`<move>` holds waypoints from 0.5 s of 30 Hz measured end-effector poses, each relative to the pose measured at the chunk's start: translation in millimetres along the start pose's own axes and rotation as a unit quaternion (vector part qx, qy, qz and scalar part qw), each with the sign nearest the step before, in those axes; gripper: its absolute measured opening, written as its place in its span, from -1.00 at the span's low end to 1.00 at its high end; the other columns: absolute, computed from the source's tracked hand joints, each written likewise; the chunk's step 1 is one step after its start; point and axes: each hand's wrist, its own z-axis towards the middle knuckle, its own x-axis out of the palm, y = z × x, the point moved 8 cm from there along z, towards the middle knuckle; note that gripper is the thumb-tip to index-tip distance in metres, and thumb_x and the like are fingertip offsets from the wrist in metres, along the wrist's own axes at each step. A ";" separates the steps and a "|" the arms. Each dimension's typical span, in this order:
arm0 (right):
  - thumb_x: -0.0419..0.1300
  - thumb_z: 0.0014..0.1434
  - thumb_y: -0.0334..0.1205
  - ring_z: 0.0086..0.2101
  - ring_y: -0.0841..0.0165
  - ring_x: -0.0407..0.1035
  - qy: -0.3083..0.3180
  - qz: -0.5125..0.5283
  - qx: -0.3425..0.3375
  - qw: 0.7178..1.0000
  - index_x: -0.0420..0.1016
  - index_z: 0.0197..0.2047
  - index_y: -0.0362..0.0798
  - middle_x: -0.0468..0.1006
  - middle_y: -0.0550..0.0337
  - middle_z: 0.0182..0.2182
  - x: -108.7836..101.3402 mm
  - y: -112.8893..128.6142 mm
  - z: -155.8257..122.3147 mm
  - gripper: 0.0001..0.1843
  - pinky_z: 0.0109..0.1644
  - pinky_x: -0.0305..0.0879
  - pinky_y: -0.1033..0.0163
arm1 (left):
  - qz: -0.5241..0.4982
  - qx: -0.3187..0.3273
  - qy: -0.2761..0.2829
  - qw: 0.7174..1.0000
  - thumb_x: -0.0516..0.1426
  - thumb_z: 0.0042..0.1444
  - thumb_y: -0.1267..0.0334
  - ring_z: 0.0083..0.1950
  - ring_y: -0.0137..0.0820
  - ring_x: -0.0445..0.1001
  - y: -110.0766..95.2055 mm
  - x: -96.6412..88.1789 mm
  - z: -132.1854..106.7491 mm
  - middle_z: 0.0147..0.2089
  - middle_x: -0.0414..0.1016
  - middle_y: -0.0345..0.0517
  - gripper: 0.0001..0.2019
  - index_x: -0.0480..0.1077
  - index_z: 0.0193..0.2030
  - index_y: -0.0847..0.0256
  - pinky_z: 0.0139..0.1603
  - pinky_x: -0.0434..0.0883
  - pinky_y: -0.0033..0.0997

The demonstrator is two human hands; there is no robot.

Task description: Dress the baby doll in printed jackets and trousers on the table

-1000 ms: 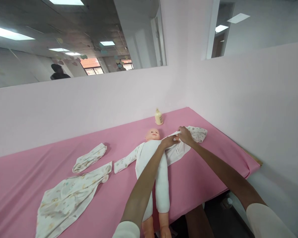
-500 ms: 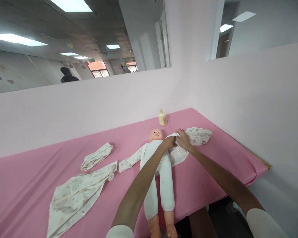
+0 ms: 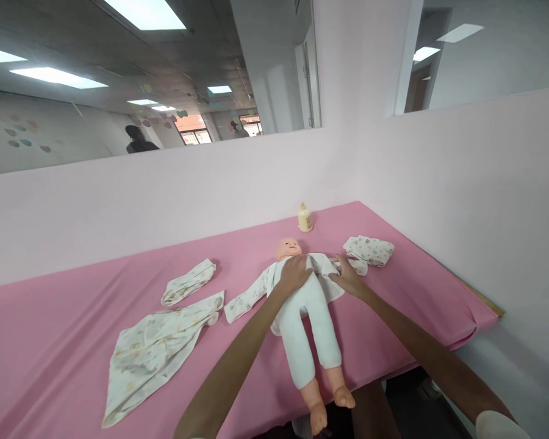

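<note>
A baby doll (image 3: 297, 347) in a white one-piece lies on its back, head toward the wall and bare feet over the table's front edge. Beneath it is a patterned baby shirt (image 3: 247, 299), one sleeve stretched to the left and the other side spread to the right. My left hand (image 3: 296, 274) lies on the doll's chest, fingers extended over the white cloth. At the right sleeve, my right hand (image 3: 349, 279) has its thumb and fingers around the fabric; the cuff shows beyond it. The doll's arm on that side is hidden.
Toward the back stands a cream bottle (image 3: 305, 219). A folded patterned cloth (image 3: 370, 250) lies at the right. Patterned trousers (image 3: 150, 347) and a small folded cloth (image 3: 190, 282) lie at the left. Pink cloth covers the table (image 3: 64, 341), which meets walls behind and right.
My hands, close together over the shirt's right side before, are now apart. My left hand has moved onto the doll's chest. The doll's legs have swung to the right.
</note>
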 end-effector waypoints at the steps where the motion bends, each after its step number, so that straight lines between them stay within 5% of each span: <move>1: 0.18 0.04 -0.17 -0.08 0.23 0.38 0.009 -0.011 0.016 1.000 0.14 0.26 -0.03 0.34 -0.02 0.13 -3.1 -8.5 -5.9 -0.29 -0.03 0.33 0.13 | -0.022 -0.034 -0.045 0.998 -0.01 0.29 0.15 0.30 -0.09 0.26 16.0 -6.3 -18.1 0.27 0.32 0.17 -0.61 0.29 0.17 0.27 0.30 0.19 -0.09; 3: 0.19 0.04 -0.12 -0.17 0.22 0.39 0.038 -0.052 0.027 0.998 0.31 0.10 -0.06 0.45 0.02 -0.04 -5.3 -21.6 -15.0 -0.46 -0.11 0.33 0.15 | -0.092 -0.144 -0.105 0.980 -0.03 0.29 0.11 0.24 -0.07 0.31 56.7 -7.2 -59.2 0.22 0.35 0.18 -0.61 0.28 0.15 0.27 0.20 0.28 -0.08; 6: 0.16 0.04 -0.12 -0.24 0.20 0.33 0.036 -0.151 -0.013 0.988 0.37 -0.41 -0.06 0.44 0.12 -0.38 -5.7 -26.8 -18.7 -0.83 -0.11 0.26 0.13 | -0.178 -0.240 -0.101 0.949 -0.06 0.27 0.07 0.07 -0.07 0.45 97.0 17.1 -110.6 0.04 0.48 0.17 -0.62 0.33 0.03 0.29 -0.01 0.40 -0.11; 8: 0.11 0.05 -0.15 -0.25 0.21 0.29 0.002 -0.165 -0.041 0.985 0.24 -0.55 -0.04 0.38 0.14 -0.45 -4.5 -23.1 -18.1 -0.78 -0.11 0.21 0.13 | -0.254 -0.238 -0.102 0.932 -0.02 0.24 0.04 0.07 -0.09 0.46 102.9 33.7 -128.1 0.04 0.49 0.17 -0.60 0.34 0.03 0.30 0.00 0.40 -0.14; 11: 0.01 0.10 -0.17 -0.36 0.29 0.26 0.004 -0.087 -0.042 0.995 0.23 -0.50 -0.03 0.36 0.18 -0.47 8.4 -15.6 -22.3 -0.82 -0.26 0.17 0.20 | -0.362 -0.234 -0.112 0.895 0.08 0.15 0.00 0.03 -0.12 0.47 98.4 49.2 -135.6 0.02 0.51 0.17 -0.56 0.36 0.03 0.30 -0.02 0.40 -0.17; 15: 0.01 0.15 -0.16 -0.49 0.35 0.18 0.059 0.016 -0.027 0.998 0.23 -0.44 -0.01 0.33 0.23 -0.52 31.2 4.2 -41.2 -0.84 -0.42 0.05 0.25 | -0.410 -0.297 -0.147 0.849 0.11 0.07 0.16 -0.19 -0.24 0.48 103.0 40.9 -132.5 -0.20 0.54 0.03 -0.75 0.41 -0.19 0.29 -0.20 0.40 -0.28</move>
